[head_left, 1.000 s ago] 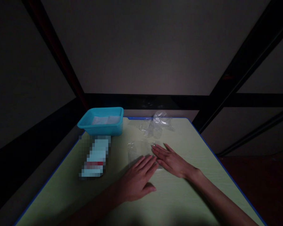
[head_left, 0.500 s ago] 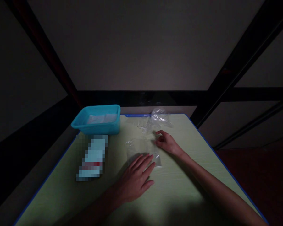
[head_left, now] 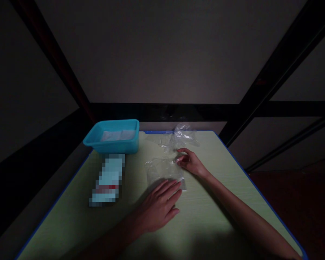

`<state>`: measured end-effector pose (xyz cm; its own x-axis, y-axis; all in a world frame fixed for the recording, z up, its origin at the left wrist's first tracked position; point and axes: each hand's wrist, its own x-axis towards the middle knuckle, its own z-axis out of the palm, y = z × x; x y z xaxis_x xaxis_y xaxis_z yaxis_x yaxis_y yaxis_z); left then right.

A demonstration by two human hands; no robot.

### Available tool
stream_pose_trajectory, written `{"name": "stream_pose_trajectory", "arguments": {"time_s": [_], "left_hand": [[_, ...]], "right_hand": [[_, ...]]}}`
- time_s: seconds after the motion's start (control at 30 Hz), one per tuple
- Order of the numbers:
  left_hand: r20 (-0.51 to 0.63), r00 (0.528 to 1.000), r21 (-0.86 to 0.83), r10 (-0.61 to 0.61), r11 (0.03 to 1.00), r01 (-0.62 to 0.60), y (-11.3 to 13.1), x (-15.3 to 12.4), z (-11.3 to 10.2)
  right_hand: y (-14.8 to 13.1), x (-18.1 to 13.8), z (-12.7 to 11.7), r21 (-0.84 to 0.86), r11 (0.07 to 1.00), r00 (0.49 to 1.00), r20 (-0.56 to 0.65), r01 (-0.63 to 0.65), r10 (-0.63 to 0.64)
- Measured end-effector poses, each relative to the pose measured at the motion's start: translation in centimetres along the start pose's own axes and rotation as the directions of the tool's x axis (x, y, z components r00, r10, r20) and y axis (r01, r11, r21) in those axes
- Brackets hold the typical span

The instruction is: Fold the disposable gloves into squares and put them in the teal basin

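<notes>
A clear plastic bag (head_left: 162, 169) lies flat on the table in front of me. My left hand (head_left: 161, 204) rests palm down across its near edge, fingers stretched out. At the bag's far right corner, my right hand (head_left: 192, 163) has its thumb and a finger closed on the film, while the index finger reaches out above. Just beyond sits a crumpled heap of clear plastic (head_left: 184, 133), near the table's far edge.
A turquoise plastic basin (head_left: 115, 147) with pale sheets inside stands at the table's far left corner. Nearer me lies a pixelated pale blue item (head_left: 109, 178) with a red mark. The pale green table (head_left: 206, 216) has a blue rim, and a wall rises behind it.
My left hand has slid slightly right along the bag's near edge. My right hand's fingers have closed at the bag's far right corner, and the film there is a little raised.
</notes>
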<state>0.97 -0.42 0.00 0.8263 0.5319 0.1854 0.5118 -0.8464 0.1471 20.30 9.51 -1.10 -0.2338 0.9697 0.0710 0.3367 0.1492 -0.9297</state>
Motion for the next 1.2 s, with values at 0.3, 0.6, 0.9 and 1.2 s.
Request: {"name": "stream_pose_trajectory", "arguments": {"time_s": [0.3,0.6,0.9,1.2], "left_hand": [[0.019,1.0,-0.047,0.005,0.999,-0.004,-0.1,0.0,0.3],[0.086,0.995,0.006,-0.055,0.998,0.055,0.0,-0.1,0.6],[0.135,0.968,0.004,-0.214,0.977,0.215,0.8,-0.4,0.8],[0.139,0.965,-0.018,-0.221,0.974,0.225,0.9,-0.4,0.8]], "right_hand": [[0.4,-0.4,0.1,-0.252,0.962,0.986,-0.099,0.106,-0.135],[-2.0,-3.0,-1.2,-0.524,0.751,0.916,0.235,0.401,-0.325],[-1.5,-4.6,-1.2,-0.692,0.548,0.871,0.464,0.47,-0.162],[-1.0,-4.6,-1.9,-0.699,0.532,0.854,0.511,0.479,-0.097]]}}
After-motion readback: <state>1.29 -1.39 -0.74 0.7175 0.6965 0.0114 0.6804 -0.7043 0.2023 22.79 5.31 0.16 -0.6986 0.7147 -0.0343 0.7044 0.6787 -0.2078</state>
